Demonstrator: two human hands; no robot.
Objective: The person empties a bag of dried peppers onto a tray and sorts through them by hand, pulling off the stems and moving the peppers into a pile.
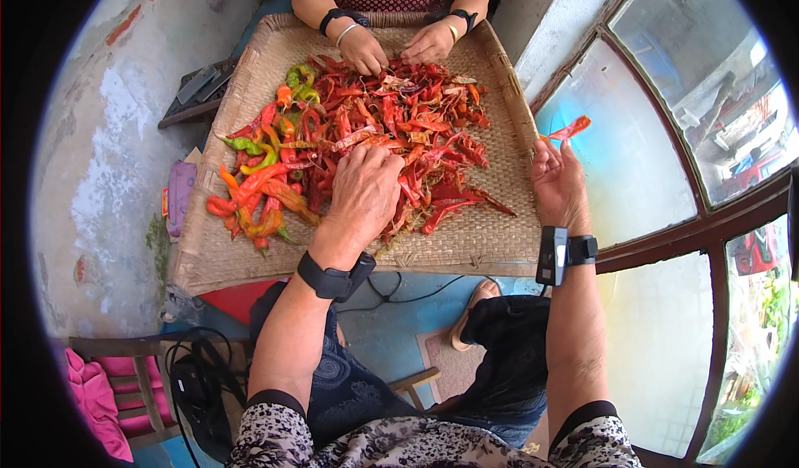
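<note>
A heap of red chili peppers (445, 123), many split and dried-looking, covers the middle of a shallow woven basket tray (508, 231). Over the near side of this heap, my left hand (366, 189) bends its fingers down onto a chili pepper, with the fingertips partly hidden. Past the tray's right edge, my right hand (559, 177) is raised and pinches a single red chili pepper (571, 128) between thumb and finger. Whole peppers in red, orange and green (258, 189) lie at the tray's left. Across from me, another person's hands (364, 49) work at the heap's far side.
A window with a dark red frame (707, 218) stands close on the right. The worn wall (108, 177) is at the left, with a purple case (180, 198) beside the tray. A black bag with cables (200, 393) hangs at lower left, near a wooden chair (137, 372).
</note>
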